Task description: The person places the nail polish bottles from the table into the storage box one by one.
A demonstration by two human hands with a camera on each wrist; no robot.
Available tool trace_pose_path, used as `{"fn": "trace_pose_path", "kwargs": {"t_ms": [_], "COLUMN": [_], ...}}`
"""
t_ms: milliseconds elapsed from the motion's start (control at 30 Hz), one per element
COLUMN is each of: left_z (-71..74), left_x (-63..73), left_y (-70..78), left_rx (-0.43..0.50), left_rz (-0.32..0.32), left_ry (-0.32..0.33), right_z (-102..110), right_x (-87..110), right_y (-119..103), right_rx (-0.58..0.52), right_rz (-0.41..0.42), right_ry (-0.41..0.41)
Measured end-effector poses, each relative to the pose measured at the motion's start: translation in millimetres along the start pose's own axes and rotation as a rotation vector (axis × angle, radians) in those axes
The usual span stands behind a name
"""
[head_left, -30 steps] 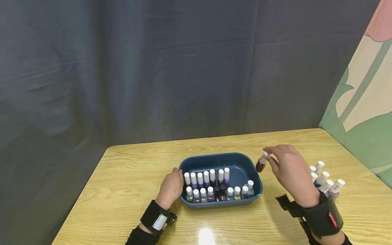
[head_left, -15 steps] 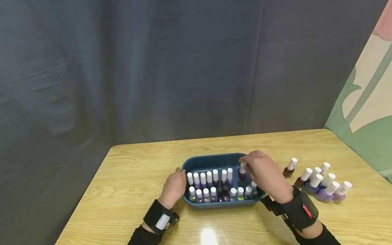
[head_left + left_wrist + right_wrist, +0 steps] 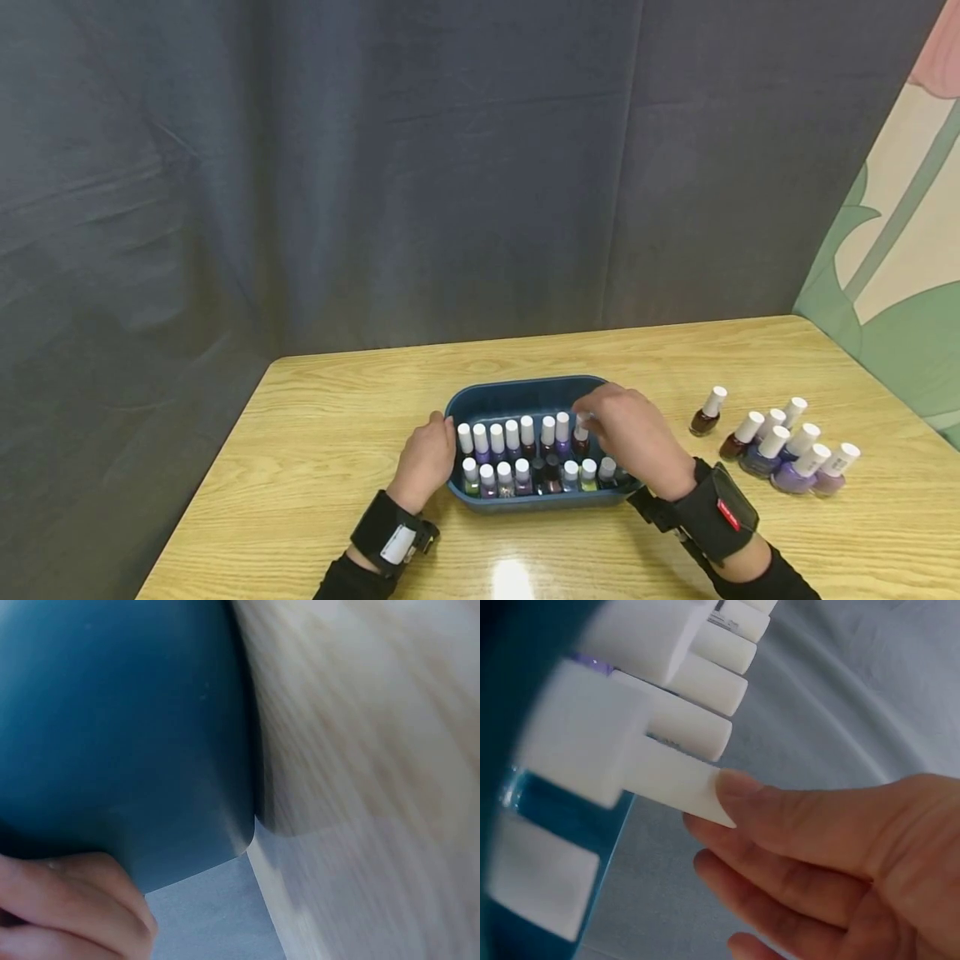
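Observation:
My right hand point(image 3: 633, 437) pinches the white cap of a dark red nail polish bottle point(image 3: 581, 445) between thumb and fingers. This bottle stands inside the blue plastic tray point(image 3: 540, 503), at the right end of the back row, close beside a purple bottle point(image 3: 562, 440). In the right wrist view the thumb point(image 3: 742, 787) lies on the held bottle's cap point(image 3: 675, 778). My left hand point(image 3: 423, 462) grips the tray's left rim; in the left wrist view its curled fingers point(image 3: 82, 907) are against the tray wall point(image 3: 127, 735). The right end of the front row is partly hidden by my right hand.
Several nail polish bottles point(image 3: 772, 450) with white caps stand grouped on the wooden table point(image 3: 337, 417) right of the tray. A dark brown bottle point(image 3: 707, 412) stands slightly apart from them. A grey curtain point(image 3: 450, 167) hangs behind the table.
My right hand has carried the dark red bottle leftward from beyond the tray's right side, into the tray and up to the back row. The left hand has stayed at the rim.

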State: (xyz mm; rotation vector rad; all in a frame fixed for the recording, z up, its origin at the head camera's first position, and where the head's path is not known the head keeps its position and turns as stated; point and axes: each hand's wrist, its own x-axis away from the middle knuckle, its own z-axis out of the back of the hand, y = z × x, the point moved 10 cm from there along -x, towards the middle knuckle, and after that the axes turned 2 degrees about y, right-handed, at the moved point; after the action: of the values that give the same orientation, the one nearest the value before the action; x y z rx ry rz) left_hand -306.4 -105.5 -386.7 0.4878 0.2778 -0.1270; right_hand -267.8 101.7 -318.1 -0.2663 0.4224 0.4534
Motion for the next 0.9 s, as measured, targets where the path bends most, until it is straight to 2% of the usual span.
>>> {"fn": "trace_pose_path", "kwargs": {"t_ms": [300,900], "left_z": [-1.3,-4.6], "left_x": [0.0,-0.9], "left_y": [-1.6,-3.4], "left_rx": [0.004,-0.001], "left_rz": [0.021,0.036], "left_ry": [-0.016,-0.05], "right_z": [-1.3,-5.6], "right_x": [1.7,1.6], "right_y": [-2.3,0.9], "right_rx": [0.012,0.013], "right_rz": [0.033,0.003], "right_ry": [0.034,-0.003]}}
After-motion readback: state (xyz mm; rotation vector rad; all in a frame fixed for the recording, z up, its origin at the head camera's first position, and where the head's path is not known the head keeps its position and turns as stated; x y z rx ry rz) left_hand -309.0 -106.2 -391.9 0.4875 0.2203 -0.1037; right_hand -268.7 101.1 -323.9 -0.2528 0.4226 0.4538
